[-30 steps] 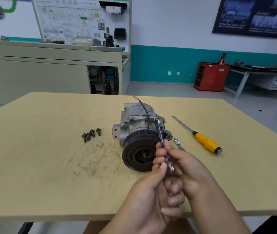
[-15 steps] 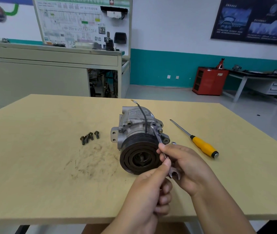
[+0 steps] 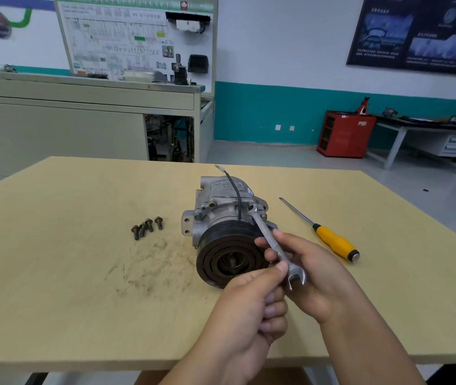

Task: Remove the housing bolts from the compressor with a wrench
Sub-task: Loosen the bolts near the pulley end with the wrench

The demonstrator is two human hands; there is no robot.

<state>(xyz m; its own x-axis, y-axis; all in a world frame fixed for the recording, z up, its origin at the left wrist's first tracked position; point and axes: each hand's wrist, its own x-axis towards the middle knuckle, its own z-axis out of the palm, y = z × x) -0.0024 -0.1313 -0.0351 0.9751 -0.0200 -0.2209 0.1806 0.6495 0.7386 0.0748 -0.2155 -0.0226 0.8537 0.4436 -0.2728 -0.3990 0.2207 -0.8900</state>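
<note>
Wrench (image 3: 263,230) between both hands (image 3: 249,307), on compressor (image 3: 221,207)

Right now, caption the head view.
Left hand and right hand hold wrench on compressor bolt; four loose bolts lie beside.

Yellow-handled screwdriver (image 3: 335,241) — wooden table (image 3: 54,273)

The only letters that can be read are "HV", at the start of the heading line near the top of the white diagram board (image 3: 115,51); the rest of that heading and the small print are too blurred to make out. On the dark poster (image 3: 416,34), right of the board, the white headings and captions are too soft to read. The stickers on the red cabinet (image 3: 343,134), below and right of the board, and the marking on top of the compressor (image 3: 218,187) cannot be read either.
</note>
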